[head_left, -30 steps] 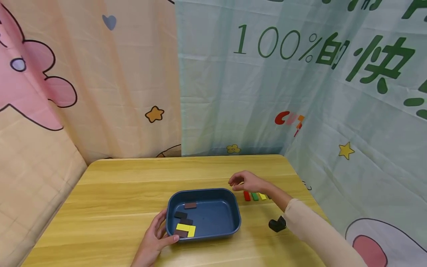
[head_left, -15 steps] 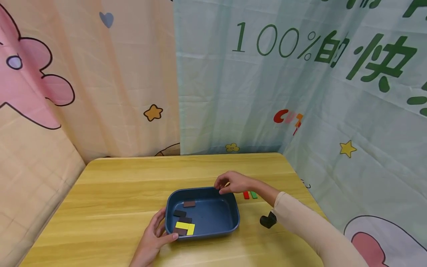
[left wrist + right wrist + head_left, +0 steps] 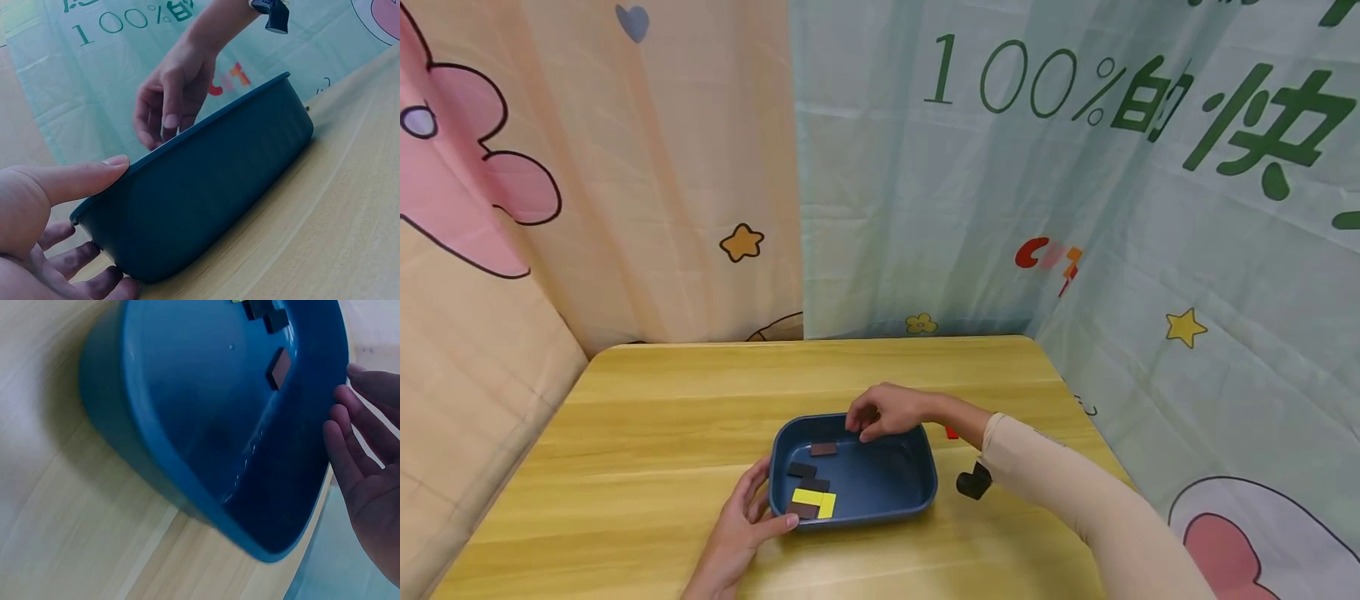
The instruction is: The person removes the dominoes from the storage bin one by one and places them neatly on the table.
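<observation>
A blue plastic basin (image 3: 887, 492) with rounded corners rests on the table. My left hand (image 3: 737, 527) grips its near left corner; in the left wrist view the thumb (image 3: 94, 178) lies on the rim and the other fingers curl against the outer wall. My right hand (image 3: 889, 410) hovers over the far rim, fingers loosely bent. The right wrist view shows nothing held between them. At the left inside the basin lie small flat rectangular blocks: a brown block (image 3: 823, 448) near the far wall, black blocks (image 3: 801, 470), and a yellow block (image 3: 827, 506) among several others.
A red block (image 3: 952, 433) shows on the wooden table (image 3: 662, 433) beyond the right forearm, which hides others. A black object (image 3: 974, 481) appears at the right wrist. Printed curtains (image 3: 895, 208) stand behind the table and along both sides.
My right hand has moved left from beside the colored blocks to over the basin's far rim. Its forearm now covers most of those blocks. The left hand keeps its grip.
</observation>
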Demonstrator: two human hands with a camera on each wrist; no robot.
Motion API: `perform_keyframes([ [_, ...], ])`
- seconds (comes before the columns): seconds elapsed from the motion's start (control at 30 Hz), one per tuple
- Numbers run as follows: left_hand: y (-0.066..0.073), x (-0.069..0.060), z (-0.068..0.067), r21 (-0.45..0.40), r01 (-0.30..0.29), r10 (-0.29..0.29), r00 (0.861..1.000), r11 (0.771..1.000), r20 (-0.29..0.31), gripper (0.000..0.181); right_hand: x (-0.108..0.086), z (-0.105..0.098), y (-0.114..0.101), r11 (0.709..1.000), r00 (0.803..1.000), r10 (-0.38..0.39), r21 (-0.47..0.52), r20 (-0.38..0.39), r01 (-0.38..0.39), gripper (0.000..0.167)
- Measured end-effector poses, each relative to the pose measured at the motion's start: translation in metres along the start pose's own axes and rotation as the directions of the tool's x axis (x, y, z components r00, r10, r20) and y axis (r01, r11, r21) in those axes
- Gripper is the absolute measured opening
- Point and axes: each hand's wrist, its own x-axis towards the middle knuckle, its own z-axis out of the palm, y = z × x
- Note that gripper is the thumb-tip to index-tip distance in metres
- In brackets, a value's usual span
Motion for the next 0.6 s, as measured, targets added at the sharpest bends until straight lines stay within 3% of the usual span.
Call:
perform_keyframes([
  [0.37,0.001,0.001,0.0,-0.024,0.007,-0.007,1.0,1.0,0.008,0.094,0.033,0.017,-0.013,0.999,0.99,-0.036,-0.016,0.134,0.039,0.027],
  [0.6,0.001,0.0,0.0,-0.041,-0.004,0.004,1.0,0.999,0.016,0.092,0.053,0.023,-0.016,0.997,0.986,-0.058,-0.034,0.159,0.064,0.027],
])
